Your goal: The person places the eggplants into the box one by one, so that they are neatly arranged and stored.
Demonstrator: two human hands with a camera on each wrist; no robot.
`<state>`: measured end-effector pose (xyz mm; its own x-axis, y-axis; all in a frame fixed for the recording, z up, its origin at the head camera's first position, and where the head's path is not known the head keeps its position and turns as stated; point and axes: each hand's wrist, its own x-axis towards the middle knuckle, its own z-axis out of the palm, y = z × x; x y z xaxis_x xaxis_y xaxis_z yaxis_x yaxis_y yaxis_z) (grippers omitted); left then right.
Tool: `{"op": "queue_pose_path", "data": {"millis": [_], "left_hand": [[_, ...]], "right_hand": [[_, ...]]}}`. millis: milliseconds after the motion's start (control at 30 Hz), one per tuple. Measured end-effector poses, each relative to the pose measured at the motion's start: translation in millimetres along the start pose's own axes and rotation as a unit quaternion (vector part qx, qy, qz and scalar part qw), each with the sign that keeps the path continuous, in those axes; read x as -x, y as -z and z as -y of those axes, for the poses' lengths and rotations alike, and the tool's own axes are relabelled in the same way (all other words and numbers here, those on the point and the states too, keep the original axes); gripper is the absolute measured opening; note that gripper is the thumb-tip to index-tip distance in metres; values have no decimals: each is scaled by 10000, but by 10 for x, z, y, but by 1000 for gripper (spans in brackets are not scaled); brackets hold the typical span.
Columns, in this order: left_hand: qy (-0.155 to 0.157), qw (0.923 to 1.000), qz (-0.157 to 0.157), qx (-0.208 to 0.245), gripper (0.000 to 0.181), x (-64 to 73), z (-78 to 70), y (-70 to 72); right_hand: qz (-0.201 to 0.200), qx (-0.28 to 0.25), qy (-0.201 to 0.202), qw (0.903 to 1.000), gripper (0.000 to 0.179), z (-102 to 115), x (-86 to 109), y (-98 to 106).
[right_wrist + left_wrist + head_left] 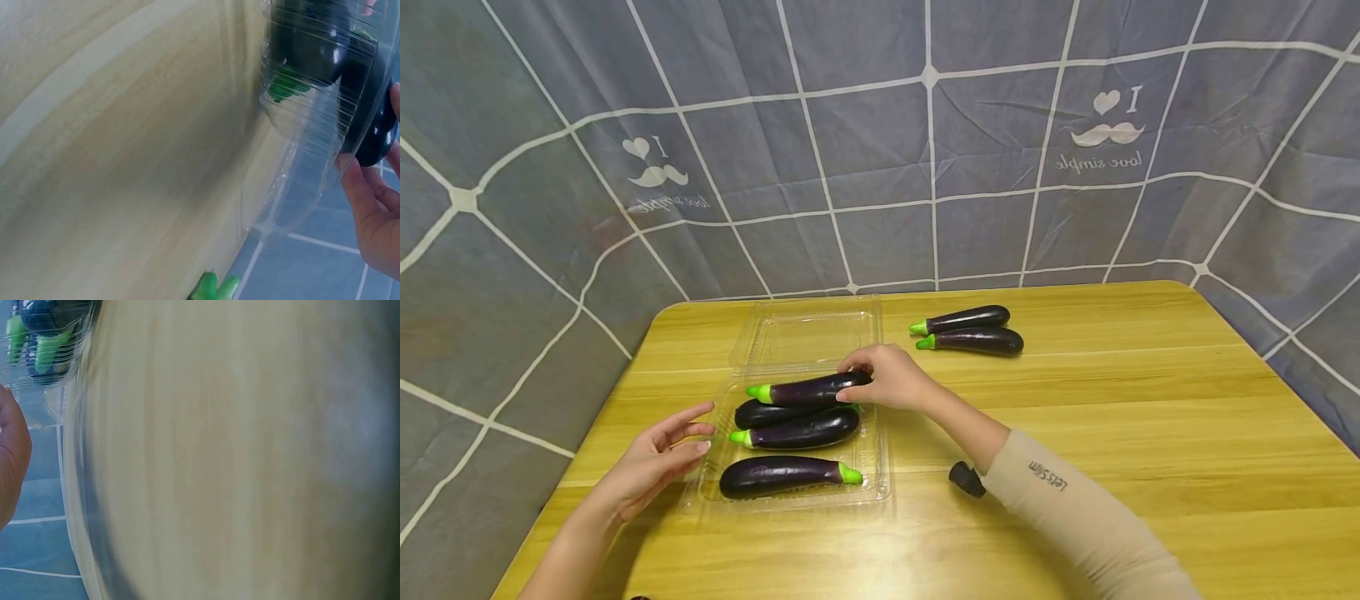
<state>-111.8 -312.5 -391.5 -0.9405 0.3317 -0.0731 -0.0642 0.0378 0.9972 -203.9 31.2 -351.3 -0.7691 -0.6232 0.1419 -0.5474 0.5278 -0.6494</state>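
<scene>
My right hand (pixel 891 379) grips the thick end of an eggplant (pixel 808 391) in the head view, thumb on the near side, its green stem pointing left. That eggplant lies over another dark eggplant (pixel 765 414) in the clear plastic clamshell box (pixel 880 467). Two more sit nearer in the box: one eggplant (pixel 808 430) with its stem left, and a front eggplant (pixel 778 477) with its stem right. At the box's left edge my left hand (pixel 655 458) hovers with fingers loosely spread, holding nothing. The right wrist view shows fingers (pixel 359 194) at the eggplant's rounded end.
The clear lid (pixel 805 329) lies folded back behind the box. Two eggplants (pixel 973 340) lie side by side on the wooden table (pixel 1112 400), back right of the box. A small black object (pixel 966 479) is by my right sleeve. A grey checked curtain (pixel 880 167) hangs behind.
</scene>
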Motion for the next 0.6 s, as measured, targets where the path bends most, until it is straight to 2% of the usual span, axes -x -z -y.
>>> {"op": "queue_pose_path", "data": {"millis": [400, 600], "left_hand": [[51, 9999, -95, -51, 48, -2, 10, -5], [38, 10000, -69, -2, 48, -2, 14, -3]], "right_hand": [[17, 394, 33, 9992, 32, 9, 2, -61], [-10, 559, 231, 9982, 32, 1, 4, -84]]}}
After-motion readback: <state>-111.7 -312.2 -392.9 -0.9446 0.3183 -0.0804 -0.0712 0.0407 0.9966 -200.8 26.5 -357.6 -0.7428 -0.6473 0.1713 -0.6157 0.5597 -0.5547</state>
